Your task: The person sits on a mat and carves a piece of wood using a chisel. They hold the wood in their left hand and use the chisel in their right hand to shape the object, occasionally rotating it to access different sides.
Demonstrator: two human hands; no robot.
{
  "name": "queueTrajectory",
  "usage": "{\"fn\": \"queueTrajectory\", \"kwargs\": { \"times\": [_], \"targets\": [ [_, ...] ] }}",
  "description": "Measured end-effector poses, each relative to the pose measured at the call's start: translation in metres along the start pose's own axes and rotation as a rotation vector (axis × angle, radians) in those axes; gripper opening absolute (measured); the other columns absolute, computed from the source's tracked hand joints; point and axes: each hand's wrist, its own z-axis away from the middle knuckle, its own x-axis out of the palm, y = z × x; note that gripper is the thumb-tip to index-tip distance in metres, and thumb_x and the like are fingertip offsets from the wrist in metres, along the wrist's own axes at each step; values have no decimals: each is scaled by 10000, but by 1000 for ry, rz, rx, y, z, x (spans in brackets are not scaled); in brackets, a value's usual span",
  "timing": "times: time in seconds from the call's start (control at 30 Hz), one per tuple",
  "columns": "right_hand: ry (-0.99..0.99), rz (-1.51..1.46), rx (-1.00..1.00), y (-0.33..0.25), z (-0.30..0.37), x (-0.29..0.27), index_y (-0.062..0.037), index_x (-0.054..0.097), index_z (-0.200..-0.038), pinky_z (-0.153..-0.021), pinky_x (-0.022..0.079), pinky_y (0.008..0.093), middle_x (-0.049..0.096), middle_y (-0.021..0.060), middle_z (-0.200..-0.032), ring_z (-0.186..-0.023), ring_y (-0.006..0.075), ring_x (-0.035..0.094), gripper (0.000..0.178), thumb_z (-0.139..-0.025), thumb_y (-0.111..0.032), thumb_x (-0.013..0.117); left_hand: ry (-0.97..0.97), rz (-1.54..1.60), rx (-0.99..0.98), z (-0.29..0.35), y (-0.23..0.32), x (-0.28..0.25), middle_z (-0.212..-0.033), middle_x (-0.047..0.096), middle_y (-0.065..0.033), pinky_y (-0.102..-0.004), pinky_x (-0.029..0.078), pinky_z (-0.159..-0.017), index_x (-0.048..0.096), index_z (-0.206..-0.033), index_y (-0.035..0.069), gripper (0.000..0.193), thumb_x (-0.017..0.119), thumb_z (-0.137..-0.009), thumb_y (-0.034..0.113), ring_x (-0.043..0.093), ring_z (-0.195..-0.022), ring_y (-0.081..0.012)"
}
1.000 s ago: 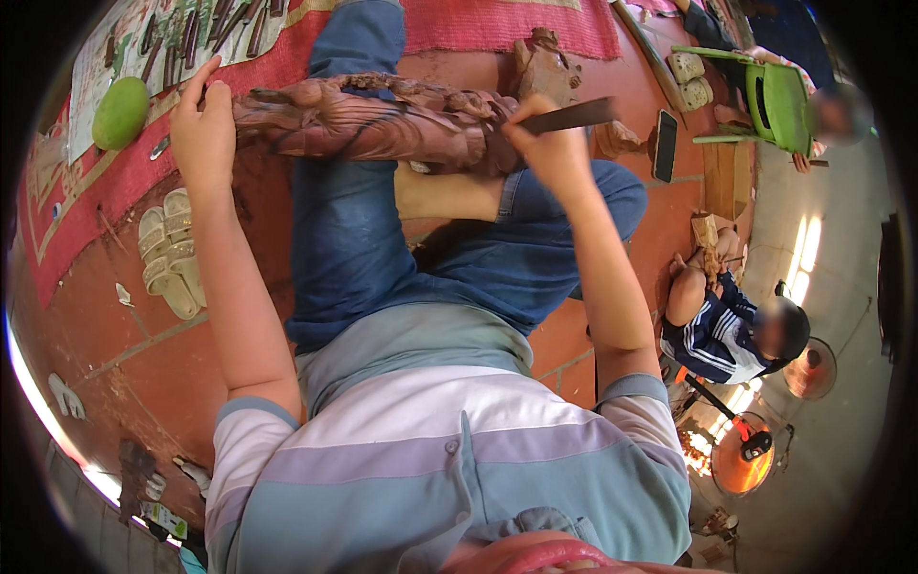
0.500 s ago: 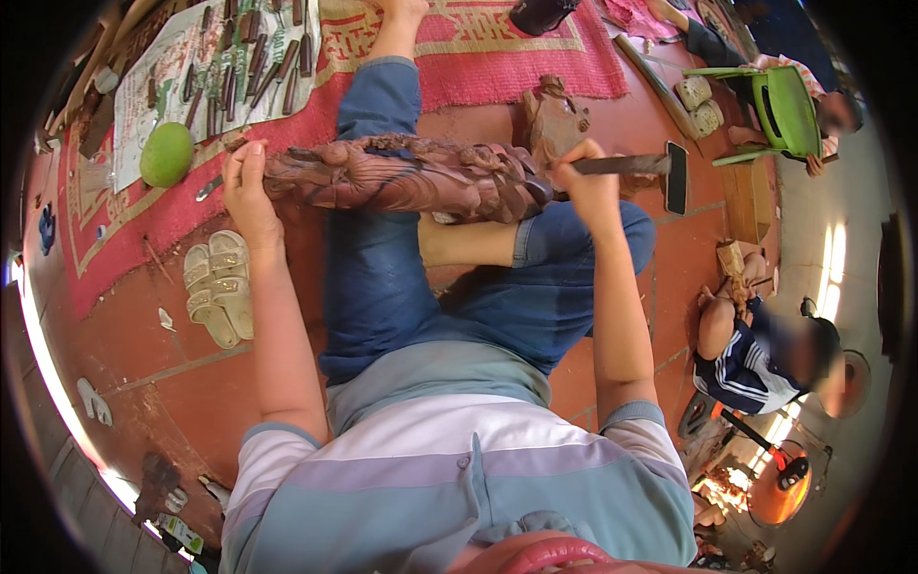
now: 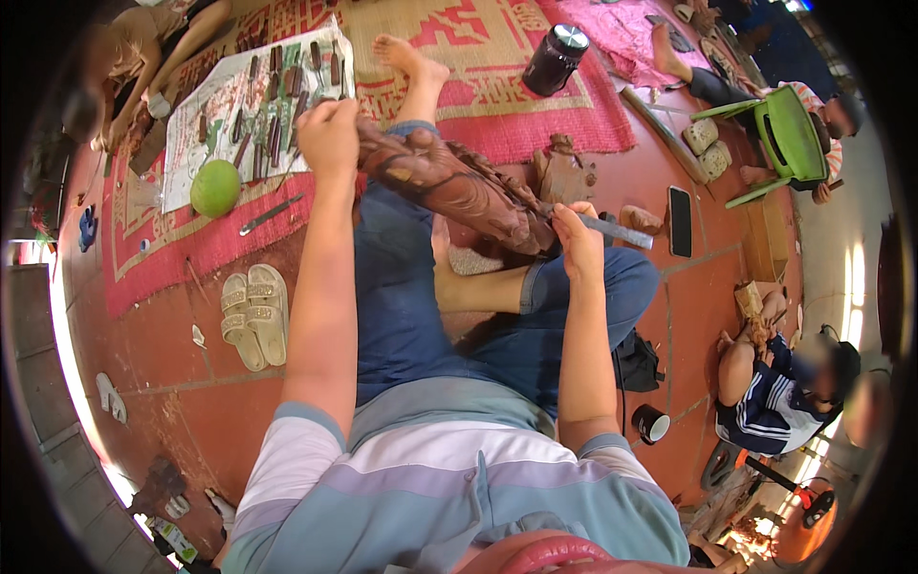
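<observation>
From my end I see a green fruit at the edge of some paper; dark-handled tools lie beyond it; the left hand is closed on the upper end of a wood carving — slanting above the person's legs; at its lower end the right hand pinches a flat grey bar; rightward, a phone lies on the floor.

The left hand hides one end of the carving. The top edge cuts off a person at upper left.
</observation>
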Motion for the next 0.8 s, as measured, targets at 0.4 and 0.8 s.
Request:
{"fn": "queueTrajectory", "kwargs": {
  "times": [0.4, 0.8],
  "targets": [
    [-119, -357, 177, 29, -34, -15, -145, 497, -835, -621, 442, 238, 609, 2, -805, -796, 121, 623, 200, -772, -63, 668, -118, -270, 439, 14, 138, 73, -1079, 539, -148, -348, 438, -840, 680, -732, 80, 268, 638, -648, 331, 536, -1006, -292],
    [-92, -265, -48, 18, -10, -7, -57, 486, -913, -660, 526, 244, 600, 67, -842, -736, 140, 619, 180, -813, -55, 636, -268, -230, 813, 89, 154, 67, -1134, 511, -139, -368, 487, -762, 642, -694, 97, 116, 676, -653, 200, 577, -938, -311]
  ]
}}
